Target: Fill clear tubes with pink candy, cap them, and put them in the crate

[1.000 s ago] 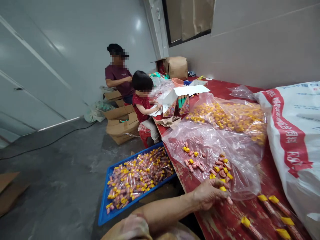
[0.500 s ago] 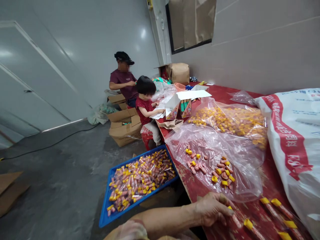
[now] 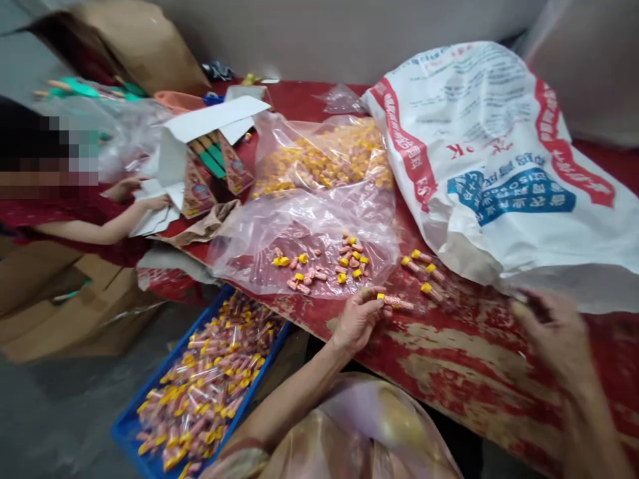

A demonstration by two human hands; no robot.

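My left hand [image 3: 358, 319] rests on the worn red table [image 3: 464, 372] and pinches a clear tube with a yellow cap [image 3: 394, 301] at its capped end. My right hand [image 3: 554, 329] is blurred at the right, below the big white sack [image 3: 504, 166], with its fingers curled; whether it holds anything I cannot make out. Two or three more capped tubes [image 3: 429, 271] lie on the table between my hands. A clear plastic bag [image 3: 304, 249] just beyond my left hand holds loose yellow caps and pink pieces [image 3: 324, 263].
A second clear bag of yellow caps [image 3: 324, 159] lies further back. A blue tray [image 3: 210, 379] full of filled tubes sits on the floor at the left. A small person's arm [image 3: 110, 226] reaches toward an open white carton [image 3: 200, 153]. Brown cardboard boxes [image 3: 60, 299] stand lower left.
The camera has swung right and down. My left hand has lifted a capped tube off the table edge. My right hand has come into view at the right.
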